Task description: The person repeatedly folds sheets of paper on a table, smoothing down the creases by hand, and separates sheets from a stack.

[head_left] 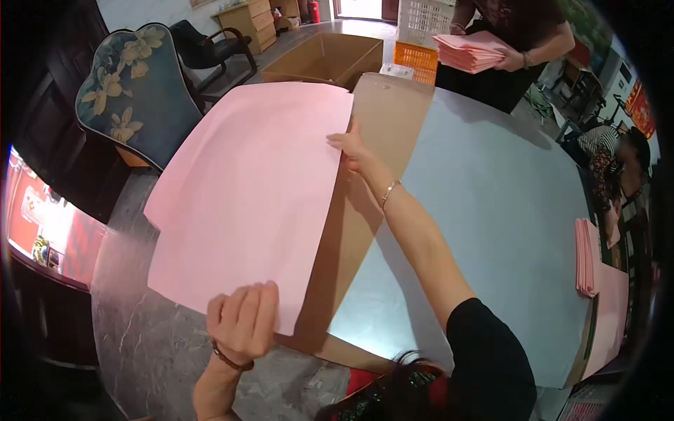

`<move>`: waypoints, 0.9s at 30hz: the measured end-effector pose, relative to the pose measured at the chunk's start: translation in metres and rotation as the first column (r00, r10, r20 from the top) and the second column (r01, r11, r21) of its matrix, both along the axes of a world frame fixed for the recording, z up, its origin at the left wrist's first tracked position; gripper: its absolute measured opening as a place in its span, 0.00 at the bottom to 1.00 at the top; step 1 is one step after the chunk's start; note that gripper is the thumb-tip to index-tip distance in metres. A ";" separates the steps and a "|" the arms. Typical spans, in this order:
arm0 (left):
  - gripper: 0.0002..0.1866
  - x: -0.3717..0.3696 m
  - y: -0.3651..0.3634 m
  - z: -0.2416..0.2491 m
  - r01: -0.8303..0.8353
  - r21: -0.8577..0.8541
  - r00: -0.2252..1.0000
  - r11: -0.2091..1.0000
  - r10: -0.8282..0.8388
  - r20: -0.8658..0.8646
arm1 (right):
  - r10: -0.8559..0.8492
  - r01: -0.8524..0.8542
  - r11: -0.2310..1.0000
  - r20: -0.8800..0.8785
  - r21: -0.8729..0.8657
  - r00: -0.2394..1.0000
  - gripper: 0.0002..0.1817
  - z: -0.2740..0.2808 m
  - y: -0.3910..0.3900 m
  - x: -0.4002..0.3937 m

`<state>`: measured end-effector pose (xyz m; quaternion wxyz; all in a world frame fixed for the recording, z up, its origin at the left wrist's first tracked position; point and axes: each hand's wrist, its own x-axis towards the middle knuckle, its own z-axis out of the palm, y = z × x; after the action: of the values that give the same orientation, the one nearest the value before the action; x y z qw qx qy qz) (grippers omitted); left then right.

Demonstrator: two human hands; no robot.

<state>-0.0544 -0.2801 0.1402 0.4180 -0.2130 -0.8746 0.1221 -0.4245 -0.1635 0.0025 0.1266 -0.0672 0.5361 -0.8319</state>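
Observation:
A large pink sheet of paper (242, 189), with notches cut in its edges, stretches over the left part of the table and past its edge. My left hand (242, 321) is closed on the sheet's near edge, fingers on top and the thumb hidden. Higher up, my right hand (353, 149) grips the right edge, its fingertips on the upper face. Below my right forearm lies a brown board strip (393, 116), beside the pale blue tabletop (491, 203).
Across the table a person holds a stack of folded pink sheets (474, 52). More folded pink sheets (586, 256) lie at the right edge, near another person (618, 161). A cardboard box (326, 59), an orange crate (415, 63) and a flowered chair (140, 95) stand beyond.

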 end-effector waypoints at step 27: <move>0.19 0.082 0.332 -0.072 0.664 0.303 0.521 0.684 -0.714 0.469 | -0.484 0.468 0.706 -0.121 0.531 0.867 0.32 -0.052 0.545 0.284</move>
<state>0.0278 0.0517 0.0679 0.1691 -0.5486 -0.8034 -0.1582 -0.1400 0.3811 -0.0495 -0.0710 0.1235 0.7467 -0.6497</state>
